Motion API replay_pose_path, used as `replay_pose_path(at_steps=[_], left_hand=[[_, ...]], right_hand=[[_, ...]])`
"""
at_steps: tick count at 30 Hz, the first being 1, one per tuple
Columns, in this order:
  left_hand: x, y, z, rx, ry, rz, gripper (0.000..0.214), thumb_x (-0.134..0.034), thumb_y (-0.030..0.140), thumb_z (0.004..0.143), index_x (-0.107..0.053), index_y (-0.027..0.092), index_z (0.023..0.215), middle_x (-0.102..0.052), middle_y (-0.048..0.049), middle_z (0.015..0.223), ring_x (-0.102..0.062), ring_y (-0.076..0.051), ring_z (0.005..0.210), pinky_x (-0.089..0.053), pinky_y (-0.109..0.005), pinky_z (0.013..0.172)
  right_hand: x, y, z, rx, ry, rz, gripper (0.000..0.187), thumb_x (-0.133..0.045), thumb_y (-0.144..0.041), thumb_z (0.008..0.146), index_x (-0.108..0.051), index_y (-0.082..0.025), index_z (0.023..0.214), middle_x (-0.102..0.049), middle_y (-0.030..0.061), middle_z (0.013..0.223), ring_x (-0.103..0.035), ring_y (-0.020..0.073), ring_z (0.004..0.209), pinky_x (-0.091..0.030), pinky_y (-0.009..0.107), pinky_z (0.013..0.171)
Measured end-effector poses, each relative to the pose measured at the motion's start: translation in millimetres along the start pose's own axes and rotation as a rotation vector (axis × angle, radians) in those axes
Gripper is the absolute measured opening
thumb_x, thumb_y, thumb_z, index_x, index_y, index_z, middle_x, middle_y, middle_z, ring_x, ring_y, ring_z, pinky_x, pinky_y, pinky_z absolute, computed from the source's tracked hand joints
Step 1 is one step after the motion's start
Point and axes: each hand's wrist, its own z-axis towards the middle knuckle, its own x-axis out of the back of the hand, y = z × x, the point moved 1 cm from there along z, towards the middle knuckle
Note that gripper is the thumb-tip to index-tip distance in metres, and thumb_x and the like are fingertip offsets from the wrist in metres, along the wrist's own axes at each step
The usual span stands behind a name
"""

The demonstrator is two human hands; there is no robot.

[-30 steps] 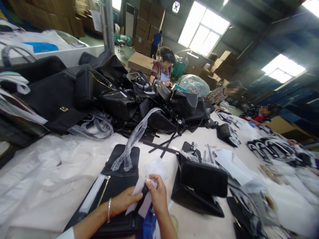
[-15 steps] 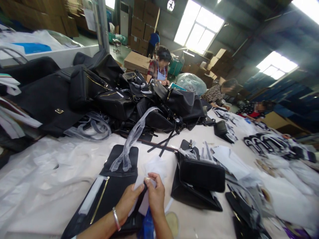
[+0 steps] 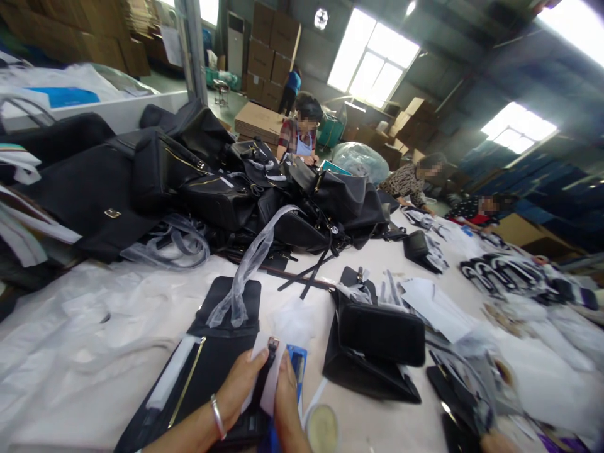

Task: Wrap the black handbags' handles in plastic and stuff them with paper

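Observation:
A short black strap with a metal buckle (image 3: 272,343) runs between my hands, lying over a piece of pale paper (image 3: 268,385). My left hand (image 3: 240,379) is closed on the strap and paper, thumb on top. From the other side, my right hand (image 3: 285,389) closes on the paper's edge; its fingers are mostly hidden. Below my hands lies a black bag (image 3: 201,371) with a gold zip, a white strip along it and its flap laid back. Plastic-wrapped handles (image 3: 245,267) rise from that flap. A blue object (image 3: 298,357) shows just behind my right hand.
A heap of black bags (image 3: 212,189) fills the table's far side. Another black bag (image 3: 377,336) stands to the right, near a round pale lid (image 3: 322,428). Crumpled white wrapping (image 3: 85,340) covers the left. Another person's hand (image 3: 497,441) shows at lower right. Co-workers sit beyond.
My right hand has moved down from the buckle to the paper's edge, uncovering the buckle. The blue object shows more now. Another person's hand has come in at the lower right.

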Motion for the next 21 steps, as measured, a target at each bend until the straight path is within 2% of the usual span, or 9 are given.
replay_pose_path(at_steps=[3, 6, 9, 11, 14, 17, 21], left_hand=[[-0.4, -6.4, 4.7, -0.060, 0.044, 0.095, 0.047, -0.061, 0.048, 0.082, -0.067, 0.014, 0.113, -0.071, -0.0104, 0.110, -0.062, -0.029, 0.105, -0.042, -0.037, 0.099], [-2.2, -8.6, 7.9, -0.097, 0.016, 0.136, 0.046, -0.059, 0.049, 0.083, -0.067, 0.015, 0.114, -0.071, -0.0087, 0.112, -0.062, -0.029, 0.106, -0.042, -0.036, 0.099], [-3.7, -9.9, 11.1, -0.102, 0.008, 0.164, 0.048, -0.060, 0.053, 0.080, -0.070, 0.014, 0.108, -0.073, -0.0093, 0.105, -0.064, -0.030, 0.100, -0.045, -0.037, 0.094], [-4.1, -11.4, 13.5, -0.108, 0.022, 0.181, 0.049, -0.062, 0.054, 0.078, -0.072, 0.013, 0.103, -0.074, -0.0104, 0.101, -0.064, -0.032, 0.098, -0.046, -0.037, 0.093], [-3.4, -14.9, 16.0, -0.113, 0.024, 0.175, 0.051, -0.061, 0.056, 0.078, -0.072, 0.012, 0.102, -0.073, -0.0112, 0.102, -0.063, -0.032, 0.101, -0.044, -0.038, 0.095], [-1.2, -18.3, 14.5, -0.092, -0.030, 0.101, 0.053, -0.059, 0.056, 0.080, -0.069, 0.013, 0.109, -0.073, -0.0111, 0.102, -0.061, -0.031, 0.106, -0.040, -0.039, 0.101], [0.1, -17.4, 5.2, -0.039, -0.105, 0.021, 0.056, -0.057, 0.057, 0.081, -0.066, 0.012, 0.114, -0.073, -0.0118, 0.103, -0.061, -0.029, 0.107, -0.038, -0.041, 0.104]], right_hand=[[-4.7, -3.0, -1.6, -0.057, 0.032, -0.015, 0.061, -0.041, -0.063, 0.087, -0.056, -0.021, 0.129, -0.050, 0.0076, 0.139, -0.040, 0.0253, 0.133, -0.033, 0.043, 0.110], [-7.2, -10.4, -2.9, -0.046, 0.009, -0.040, 0.068, -0.037, -0.066, 0.086, -0.050, -0.019, 0.134, -0.042, 0.0085, 0.145, -0.033, 0.0265, 0.137, -0.027, 0.044, 0.113], [-7.8, -17.1, -1.8, -0.040, 0.045, -0.117, 0.069, -0.039, -0.067, 0.085, -0.050, -0.018, 0.133, -0.041, 0.0108, 0.145, -0.033, 0.0289, 0.136, -0.027, 0.045, 0.111], [-8.1, -24.7, 0.1, 0.000, 0.108, -0.184, 0.061, -0.039, -0.065, 0.086, -0.055, -0.019, 0.125, -0.050, 0.0129, 0.137, -0.042, 0.0291, 0.129, -0.033, 0.043, 0.106], [-9.5, -40.6, 2.9, 0.096, 0.137, -0.276, 0.044, -0.035, -0.057, 0.091, -0.060, -0.022, 0.101, -0.065, 0.0122, 0.108, -0.058, 0.0261, 0.102, -0.043, 0.037, 0.090], [-11.6, -51.7, 4.4, 0.160, 0.136, -0.321, 0.037, -0.034, -0.051, 0.093, -0.057, -0.022, 0.086, -0.065, 0.0074, 0.087, -0.058, 0.0218, 0.081, -0.044, 0.033, 0.077], [-16.6, -50.8, 6.6, 0.148, 0.236, -0.331, 0.037, -0.037, -0.050, 0.092, -0.056, -0.021, 0.078, -0.062, 0.0045, 0.077, -0.054, 0.0195, 0.072, -0.042, 0.030, 0.071]])
